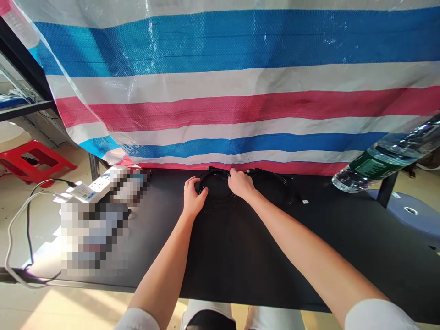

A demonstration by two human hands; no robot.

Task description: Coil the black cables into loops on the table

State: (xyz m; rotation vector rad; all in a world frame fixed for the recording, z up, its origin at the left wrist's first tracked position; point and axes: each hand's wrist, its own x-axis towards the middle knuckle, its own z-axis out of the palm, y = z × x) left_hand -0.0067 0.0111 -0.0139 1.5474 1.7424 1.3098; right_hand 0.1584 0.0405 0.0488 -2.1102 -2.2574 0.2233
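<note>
Black table (220,256) has a cable loop (217,169) at twelve o'clock. The left hand (195,198) bends its fingers at the loop's nine; I cannot tell if they grip. The right hand (241,184) pinches its two. Behind hangs a striped sheet (220,110).

Blk table (240,266), 2 blk cable coils (217,171), green-label bottle (373,165), wht power strip (103,181) at L

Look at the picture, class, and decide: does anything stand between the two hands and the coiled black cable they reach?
Nothing visible does. The left hand and right hand are at opposite sides of the coiled black cable. A second coil lies beyond the right hand, not between.
</note>
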